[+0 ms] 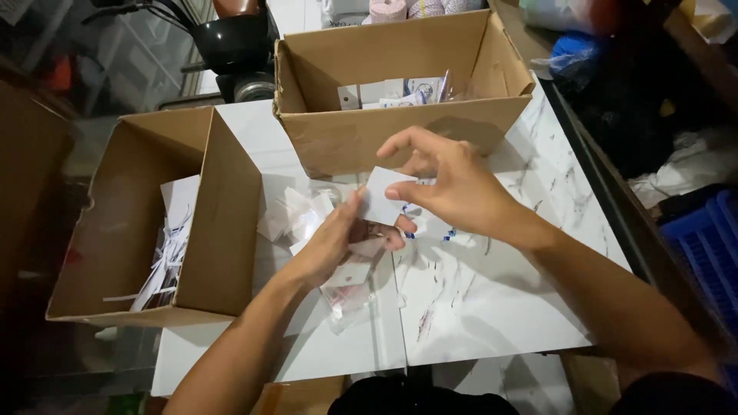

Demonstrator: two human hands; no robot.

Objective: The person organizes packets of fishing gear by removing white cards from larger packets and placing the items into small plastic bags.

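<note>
You have a small white card (pixel 382 196) pinched between the thumb and forefinger of your right hand (pixel 453 188), the other fingers fanned out above it, and it sits just over the middle of the table, right in front of the nearer cardboard box; your left hand (pixel 338 240) meets it from below, its grip curled around a clear plastic sleeve (pixel 350 288) that hangs down toward the table and seems to have another small card inside, though the blur makes that hard to confirm. Judging by how things lie, you are partway through: the card looks to be neither fully in the sleeve nor set down anywhere yet. Just to the left of your hands a loose heap of crumpled clear wrappers and white pieces (pixel 296 215) rests on the white marbled table (pixel 492 300), so there is still material lying about close by. The open box ahead (pixel 400 84) holds only a thin layer of small white cards and packets (pixel 392 94) along its far side, with most of its floor bare, which suggests the sorted lot is still small. The second open box (pixel 154 223), at your left and hanging over the table's edge, holds a spill of white paper strips and sheets (pixel 169 253). Beyond the table's right edge lie dark bags and a blue crate (pixel 707 246), well apart from your hands
</note>
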